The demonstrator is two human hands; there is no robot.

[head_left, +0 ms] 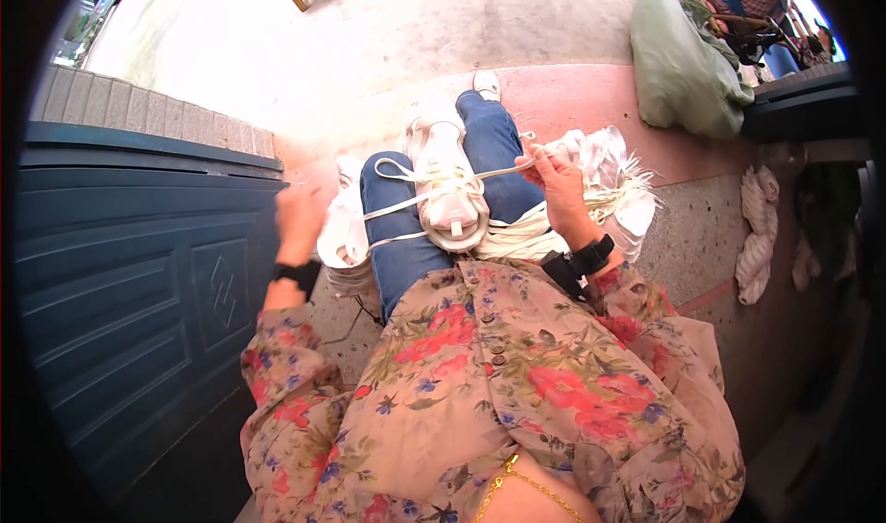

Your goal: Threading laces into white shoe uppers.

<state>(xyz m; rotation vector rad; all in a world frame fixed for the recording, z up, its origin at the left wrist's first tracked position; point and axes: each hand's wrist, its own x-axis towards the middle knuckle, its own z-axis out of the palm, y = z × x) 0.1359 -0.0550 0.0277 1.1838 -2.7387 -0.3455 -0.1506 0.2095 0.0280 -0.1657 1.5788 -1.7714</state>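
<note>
Flat white lace [507, 169] crosses the pale pink-and-white sneaker [453, 211], seemingly untied; right hand [561, 186] pinches it; blurred left hand's [300, 220] grip unclear.

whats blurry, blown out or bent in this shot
In the head view, the left hand is blurred, the right hand clearer; glare washes out the pale floor; the blue door curves along the dark fisheye rim.

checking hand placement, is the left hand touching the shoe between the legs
Apart. The head view shows the blurred left hand out left of the laced shoe, with the left jeans leg between them.
</note>
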